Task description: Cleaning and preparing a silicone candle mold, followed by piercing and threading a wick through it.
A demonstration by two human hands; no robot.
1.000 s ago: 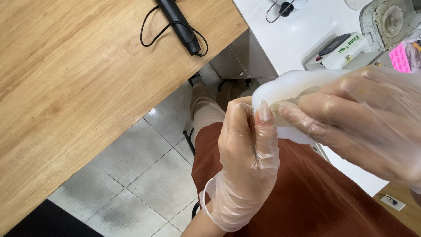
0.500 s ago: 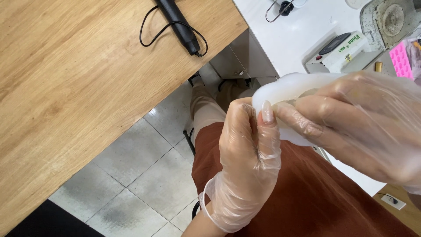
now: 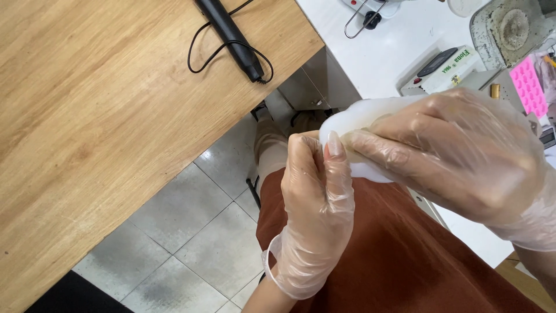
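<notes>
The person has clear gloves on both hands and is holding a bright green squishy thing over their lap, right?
Almost. The head view shows clear gloves on the left hand and the right hand, and they do hold the squishy thing together over the lap. But it is white, not bright green.

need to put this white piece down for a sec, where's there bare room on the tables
The wooden table is bare left of the black corded tool. The white counter has a small bare strip between the clip and the small scale; its right end is crowded by the pink mould and grey machine.
</notes>
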